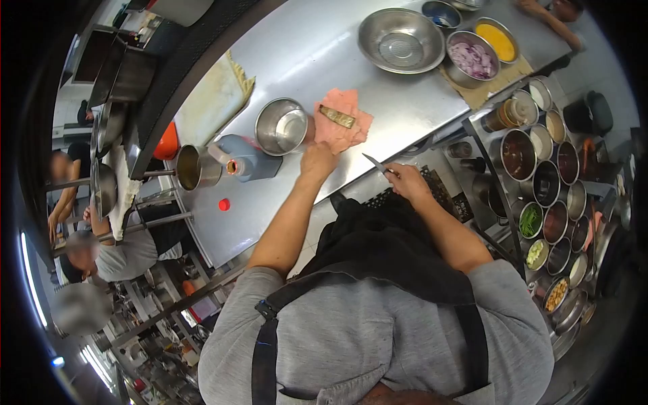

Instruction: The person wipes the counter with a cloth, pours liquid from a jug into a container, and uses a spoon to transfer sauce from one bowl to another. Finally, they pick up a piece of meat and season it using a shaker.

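A crumpled pink sheet [344, 138], paper or cloth, lies on the steel table with a flat brownish-gold strip [337, 117] on top. My left hand [318, 162] is closed on the sheet's near edge, its fingertips partly hidden. In my right hand [407, 182] is a small knife [372, 162], gripped by the handle, its blade pointing left toward the sheet without touching it. A deep steel pot [281, 126] stands just left of the sheet. Beside that pot is an uncapped jug [248, 158] of dark liquid, and a red cap [224, 204] lies nearby.
A wide steel bowl [401, 42], a bowl of sliced onions [472, 59] and a bowl of yellow liquid [496, 39] stand at the far right. Ingredient containers [545, 182] crowd a rack on my right. Other people work at the left and upper right.
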Demonstrator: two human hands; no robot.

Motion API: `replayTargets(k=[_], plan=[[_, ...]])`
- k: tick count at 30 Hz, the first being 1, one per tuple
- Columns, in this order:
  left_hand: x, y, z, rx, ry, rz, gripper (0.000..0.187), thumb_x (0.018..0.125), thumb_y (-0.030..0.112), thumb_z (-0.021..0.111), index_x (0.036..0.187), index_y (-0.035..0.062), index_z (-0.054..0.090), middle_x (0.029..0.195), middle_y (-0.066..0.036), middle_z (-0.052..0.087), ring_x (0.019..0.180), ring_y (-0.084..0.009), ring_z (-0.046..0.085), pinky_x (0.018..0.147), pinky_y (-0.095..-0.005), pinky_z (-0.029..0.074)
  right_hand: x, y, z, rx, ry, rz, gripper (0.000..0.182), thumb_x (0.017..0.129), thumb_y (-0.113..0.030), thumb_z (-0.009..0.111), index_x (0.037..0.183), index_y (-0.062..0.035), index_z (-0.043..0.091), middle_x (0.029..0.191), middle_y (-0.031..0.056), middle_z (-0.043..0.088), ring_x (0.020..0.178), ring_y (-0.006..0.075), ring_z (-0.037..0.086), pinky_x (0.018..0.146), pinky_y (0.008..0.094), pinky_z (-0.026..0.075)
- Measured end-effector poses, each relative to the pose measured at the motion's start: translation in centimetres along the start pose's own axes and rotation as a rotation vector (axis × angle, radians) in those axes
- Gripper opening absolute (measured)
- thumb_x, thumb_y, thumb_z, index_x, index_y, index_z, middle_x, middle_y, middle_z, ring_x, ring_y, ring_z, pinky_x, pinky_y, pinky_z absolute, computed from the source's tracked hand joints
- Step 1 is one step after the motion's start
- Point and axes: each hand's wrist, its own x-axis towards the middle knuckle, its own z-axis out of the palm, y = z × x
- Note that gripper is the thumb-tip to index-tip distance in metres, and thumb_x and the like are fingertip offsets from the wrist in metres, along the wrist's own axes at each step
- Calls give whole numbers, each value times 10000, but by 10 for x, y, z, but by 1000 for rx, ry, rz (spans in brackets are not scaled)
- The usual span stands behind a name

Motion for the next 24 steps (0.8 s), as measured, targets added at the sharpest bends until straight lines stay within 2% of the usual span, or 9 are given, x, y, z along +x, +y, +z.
replayTargets(k=[2,6,9,11,14,16,19,23,24], plan=[[0,2,-13,272,378,140,402,801,196,614,1166,31,595,1226,-181,556,1199,-345,500,941,-387,468,-20,0,-10,312,-16,191,309,840,-173,655,1135,-84,669,751,117,672,660,195,638,651,335,507],[27,46,-35,301,384,564,286,832,106,537,1102,87,629,1142,-95,587,1130,-302,530,903,-427,472,-48,28,-46,310,156,44,341,828,-148,653,1161,-76,651,820,138,658,678,209,618,665,328,499],[59,37,-24,459,293,541,273,836,114,564,1099,99,634,1141,-84,595,1143,-272,528,882,-419,481,-68,3,-70,58,300,-177,356,817,-105,645,1173,-103,649,895,122,638,721,243,610,690,328,494],[68,33,-28,359,320,589,264,839,135,588,1095,95,639,1144,-91,606,1129,-279,538,893,-415,469,-79,-10,-81,39,357,-219,353,812,-87,642,1164,-109,653,914,114,628,750,256,605,706,332,490],[53,38,-40,79,379,634,296,857,151,541,1142,117,616,1149,-125,610,1092,-327,562,935,-408,444,-96,-30,-101,10,423,-274,341,807,-70,644,1146,-113,658,926,105,614,792,277,600,728,343,484],[29,46,-57,-263,119,600,343,841,127,546,1176,67,595,1143,-151,620,1065,-365,571,901,-404,467,-100,-45,-115,0,441,-296,331,808,-71,647,1136,-111,658,918,104,611,806,283,601,734,350,483],[50,34,-28,80,339,701,368,824,145,580,1171,24,588,1147,-159,614,1125,-334,551,966,-411,425,-98,-56,-121,-82,435,-302,344,792,-45,661,1134,-71,650,864,123,582,801,308,588,737,371,468],[23,59,-6,-7,246,673,440,798,203,618,1198,27,569,1167,-153,605,1149,-317,539,978,-395,420,-93,-47,-112,-120,422,-336,356,780,-37,668,1134,-69,644,874,124,580,802,319,582,732,371,469],[24,62,1,125,352,671,488,762,235,667,1200,40,574,1173,-134,598,1158,-303,525,968,-416,415,-95,-46,-110,-109,425,-329,361,776,-38,671,1134,-69,641,880,123,581,805,318,583,732,372,469]])
